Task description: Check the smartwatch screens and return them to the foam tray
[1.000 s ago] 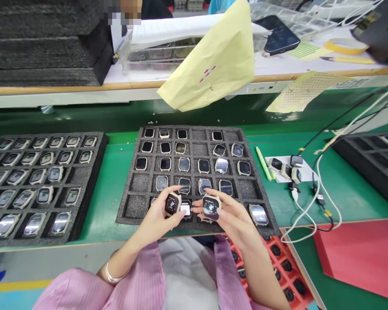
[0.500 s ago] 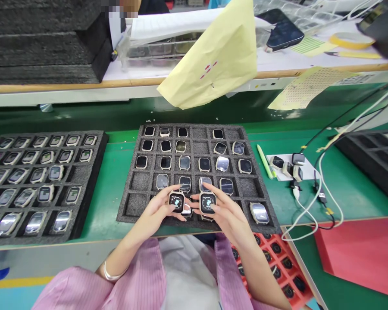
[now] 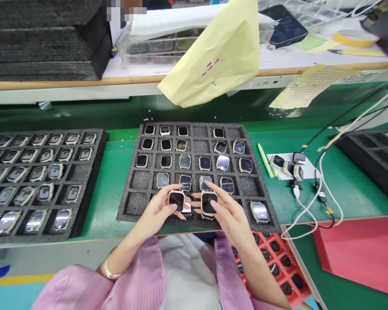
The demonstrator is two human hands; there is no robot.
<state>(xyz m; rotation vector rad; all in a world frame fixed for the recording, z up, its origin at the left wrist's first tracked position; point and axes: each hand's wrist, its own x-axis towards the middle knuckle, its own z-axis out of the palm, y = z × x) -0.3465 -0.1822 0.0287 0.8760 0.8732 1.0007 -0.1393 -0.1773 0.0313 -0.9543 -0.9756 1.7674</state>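
Above the front edge of a black foam tray [image 3: 136,203], each hand grips a square smartwatch without a strap. My left hand [image 3: 158,209] is closed around a smartwatch [image 3: 176,201] with a pale rim and a dark screen, thumb at its lower corner. In my right hand [image 3: 228,206] is a similar smartwatch [image 3: 209,202], also dark, with the thumb on its right side. Several more watches lie in the tray's compartments, and a few under my hands are partly hidden. A watch [image 3: 259,212] sits in the front right compartment.
Another foam tray [image 3: 79,210] full of watches stands at left. To the right are a green pen [image 3: 265,159], watches on white paper [image 3: 305,173], and cables [image 3: 323,181]. A yellow sheet [image 3: 216,60] hangs from the shelf. Below right is a red tray [image 3: 274,271].
Both held watches showed a lit display before; now their screens are dark. My right thumb has shifted slightly, and both hands stay in nearly the same place.
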